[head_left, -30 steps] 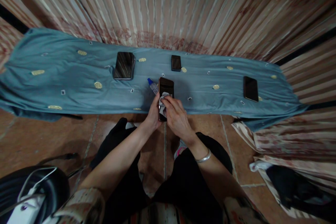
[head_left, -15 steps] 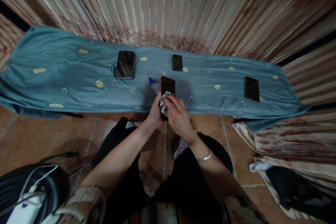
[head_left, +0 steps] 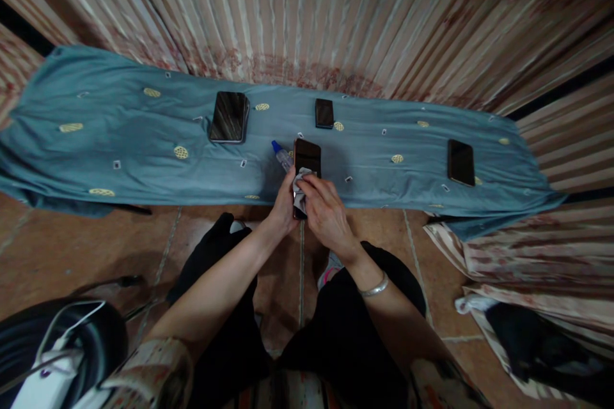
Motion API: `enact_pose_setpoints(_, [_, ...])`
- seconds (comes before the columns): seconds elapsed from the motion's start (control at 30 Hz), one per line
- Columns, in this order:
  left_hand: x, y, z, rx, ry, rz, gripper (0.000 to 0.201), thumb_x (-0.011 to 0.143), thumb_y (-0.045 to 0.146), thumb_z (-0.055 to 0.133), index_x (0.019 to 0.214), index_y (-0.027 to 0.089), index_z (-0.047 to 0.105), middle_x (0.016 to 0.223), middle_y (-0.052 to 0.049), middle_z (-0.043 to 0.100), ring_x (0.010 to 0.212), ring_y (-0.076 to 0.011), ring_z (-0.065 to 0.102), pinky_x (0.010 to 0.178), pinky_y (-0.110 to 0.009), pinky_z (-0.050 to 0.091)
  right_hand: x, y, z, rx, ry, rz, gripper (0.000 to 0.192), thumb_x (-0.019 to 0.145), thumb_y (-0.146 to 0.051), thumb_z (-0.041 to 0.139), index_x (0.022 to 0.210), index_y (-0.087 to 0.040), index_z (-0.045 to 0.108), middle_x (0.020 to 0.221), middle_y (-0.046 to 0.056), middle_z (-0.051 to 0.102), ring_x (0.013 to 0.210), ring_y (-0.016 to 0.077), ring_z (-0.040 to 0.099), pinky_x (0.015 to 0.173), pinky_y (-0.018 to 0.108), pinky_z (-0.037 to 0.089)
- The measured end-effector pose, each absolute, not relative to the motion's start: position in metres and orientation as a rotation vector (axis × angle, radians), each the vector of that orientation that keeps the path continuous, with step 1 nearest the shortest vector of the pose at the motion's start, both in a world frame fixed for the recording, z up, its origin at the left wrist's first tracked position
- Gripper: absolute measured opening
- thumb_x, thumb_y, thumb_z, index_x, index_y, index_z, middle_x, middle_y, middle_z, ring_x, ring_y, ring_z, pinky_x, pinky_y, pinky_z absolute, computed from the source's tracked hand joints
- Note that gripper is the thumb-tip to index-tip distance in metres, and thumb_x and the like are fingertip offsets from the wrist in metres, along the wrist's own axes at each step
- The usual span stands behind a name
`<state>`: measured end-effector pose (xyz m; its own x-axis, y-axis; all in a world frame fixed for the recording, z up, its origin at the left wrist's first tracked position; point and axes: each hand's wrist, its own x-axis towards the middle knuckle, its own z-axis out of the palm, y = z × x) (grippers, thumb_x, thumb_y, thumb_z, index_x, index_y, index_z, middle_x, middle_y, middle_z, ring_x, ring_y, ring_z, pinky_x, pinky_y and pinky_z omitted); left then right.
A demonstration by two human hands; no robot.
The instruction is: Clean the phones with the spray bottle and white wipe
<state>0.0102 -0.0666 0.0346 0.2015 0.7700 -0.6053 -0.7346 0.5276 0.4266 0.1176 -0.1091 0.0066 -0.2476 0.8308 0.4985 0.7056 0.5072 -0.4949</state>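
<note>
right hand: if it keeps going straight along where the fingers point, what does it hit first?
Probably the top half of the phone it wipes: the right hand points up-left, grip pressing a cloth on it. Beyond lies the spray bottle; depth unclear.

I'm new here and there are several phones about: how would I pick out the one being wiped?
Find the long blue cloth spread below the striped curtain. Near the middle of its front edge, the phone is gripped by the left hand while the right hand presses a grey rag on it. It alone is held; the others lie flat.
</note>
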Motion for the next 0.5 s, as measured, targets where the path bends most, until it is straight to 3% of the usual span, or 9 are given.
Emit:
enact_pose_setpoints(0.1, [0.0110,-0.0661,0.0329,0.047,0.865,1.057,0.039,0.099,0.047,0.062,0.074,0.018,0.067,0.069,-0.003,0.072,0.073,-0.0172,0.075,0.066,-0.023,0.058,0.1179,-0.1092,0.0064,-1.255,-2.007,0.213,0.045,0.106,-0.013,0.041,0.142,-0.020,0.066,0.143,0.015,0.068,0.127,0.0271,0.063,0.113,0.050,0.056])
enact_pose_setpoints(0.27, [0.0059,-0.0635,0.0376,0.018,0.896,1.033,0.047,0.104,0.050,0.054,0.072,0.019,0.066,0.064,0.000,0.069,0.052,-0.0110,0.062,0.052,-0.021,0.050,0.1133,-0.1128,0.0082,-1.229,-2.047,0.209,0.044,0.106,-0.012,0.040,0.140,-0.019,0.068,0.140,0.014,0.070,0.127,0.0260,0.065,0.115,0.048,0.055])
enact_pose_setpoints(0.37, [0.0038,-0.0626,0.0393,0.038,0.879,1.055,0.051,0.108,0.048,0.045,0.076,0.018,0.070,0.063,-0.001,0.069,0.051,-0.0107,0.062,0.053,-0.020,0.051,0.1113,-0.1142,0.0090,-1.207,-2.059,0.184,0.042,0.107,-0.013,0.039,0.137,-0.016,0.069,0.138,0.015,0.071,0.127,0.0253,0.065,0.119,0.048,0.052])
enact_pose_setpoints(0.5, [0.0052,-0.0645,0.0392,0.077,0.866,1.022,0.050,0.108,0.050,0.047,0.074,0.019,0.068,0.061,0.001,0.068,0.050,-0.0094,0.060,0.053,-0.019,0.050,0.1134,-0.1133,0.0094,-1.214,-2.051,0.172,0.042,0.108,-0.014,0.038,0.136,-0.016,0.069,0.137,0.014,0.071,0.125,0.0247,0.066,0.115,0.045,0.054])
